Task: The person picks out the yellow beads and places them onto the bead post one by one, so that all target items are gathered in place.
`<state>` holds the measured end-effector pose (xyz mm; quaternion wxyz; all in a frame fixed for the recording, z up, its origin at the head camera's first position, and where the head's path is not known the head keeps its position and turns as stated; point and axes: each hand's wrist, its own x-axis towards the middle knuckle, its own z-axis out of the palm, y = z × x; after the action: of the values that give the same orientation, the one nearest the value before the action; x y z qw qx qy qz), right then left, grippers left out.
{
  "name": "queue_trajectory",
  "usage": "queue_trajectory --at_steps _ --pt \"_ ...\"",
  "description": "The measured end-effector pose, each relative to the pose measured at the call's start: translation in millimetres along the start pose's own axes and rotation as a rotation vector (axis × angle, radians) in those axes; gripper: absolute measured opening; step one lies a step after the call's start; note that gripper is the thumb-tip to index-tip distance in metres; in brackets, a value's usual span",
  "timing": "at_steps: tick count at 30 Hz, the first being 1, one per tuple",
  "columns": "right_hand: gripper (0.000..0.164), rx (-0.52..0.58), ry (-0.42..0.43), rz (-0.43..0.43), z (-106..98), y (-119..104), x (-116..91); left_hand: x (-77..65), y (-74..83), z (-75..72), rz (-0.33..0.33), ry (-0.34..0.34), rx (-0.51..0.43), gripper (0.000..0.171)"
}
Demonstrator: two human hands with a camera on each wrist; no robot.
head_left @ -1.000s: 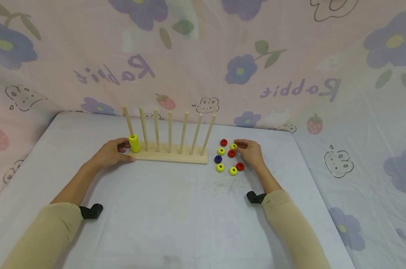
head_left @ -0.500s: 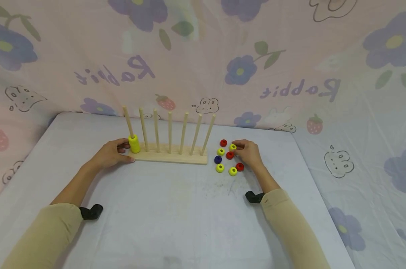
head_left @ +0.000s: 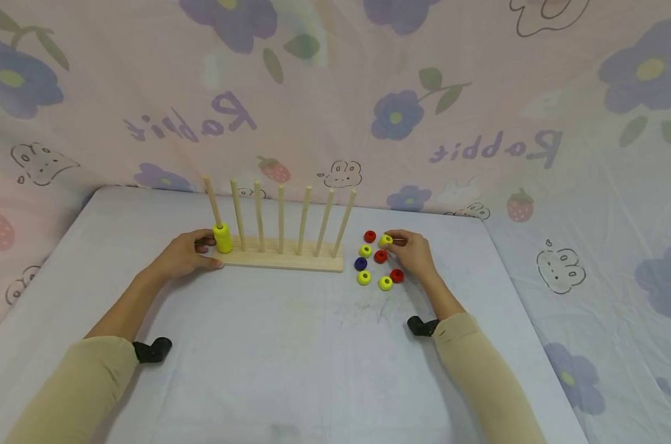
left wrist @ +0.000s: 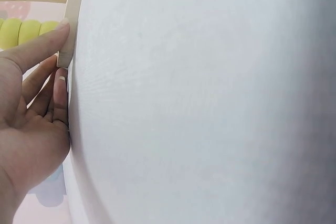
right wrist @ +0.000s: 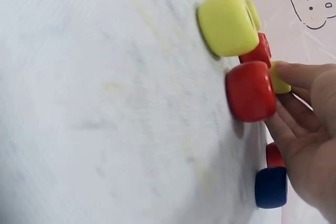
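Observation:
A wooden peg rack [head_left: 280, 261] with several upright dowels stands on the table, and yellow beads [head_left: 222, 238] are stacked on its leftmost dowel. My left hand [head_left: 182, 251] grips the rack's left end, thumb along the front edge and the other fingers behind, as the left wrist view also shows. To the right of the rack, my right hand [head_left: 415, 251] pinches a yellow bead [head_left: 386, 240] between thumb and fingers. Just below that bead lies a red bead [head_left: 380, 256]. In the right wrist view the held yellow bead [right wrist: 281, 80] is partly covered by a nearer red bead [right wrist: 251, 92].
Around the right fingertips lie more loose beads: yellow [head_left: 366, 251], dark blue [head_left: 360, 264] and red [head_left: 396, 275]. Another blue bead [right wrist: 271, 188] shows below the hand in the right wrist view. A patterned cloth [head_left: 324, 92] hangs behind the white table [head_left: 269, 357].
My right fingers have closed on the yellow bead and raised it slightly. The red bead below it has shifted a little left. My left hand stays at the rack's end.

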<state>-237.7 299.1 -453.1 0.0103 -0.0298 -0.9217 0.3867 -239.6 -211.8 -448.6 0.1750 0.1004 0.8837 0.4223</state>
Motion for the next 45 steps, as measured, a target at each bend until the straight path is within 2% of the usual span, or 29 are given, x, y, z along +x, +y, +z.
queue_trajectory --at_steps 11,16,23,28,41,45 --pt "0.034 0.089 0.026 0.002 -8 -3 -1 0.6 -1.4 -0.7 0.000 0.005 0.000 0.085" --pt "0.033 0.118 0.048 -0.042 -11 -4 -2 0.5 -0.8 -0.4 0.001 0.003 -0.002 0.085" --pt "0.037 0.222 0.042 -0.059 -18 -6 -8 2.7 -0.9 1.4 0.009 -0.014 0.001 0.086" --pt "0.037 0.176 0.054 -0.111 -24 -15 -7 2.5 -1.7 -0.1 -0.006 -0.003 0.007 0.085" --pt "0.038 0.145 0.055 -0.108 -42 -47 -5 3.8 -3.6 -0.5 0.002 -0.003 -0.006 0.086" --pt "0.037 0.148 0.048 -0.133 -46 -55 -4 3.0 -3.2 -0.9 0.004 -0.004 -0.013 0.087"
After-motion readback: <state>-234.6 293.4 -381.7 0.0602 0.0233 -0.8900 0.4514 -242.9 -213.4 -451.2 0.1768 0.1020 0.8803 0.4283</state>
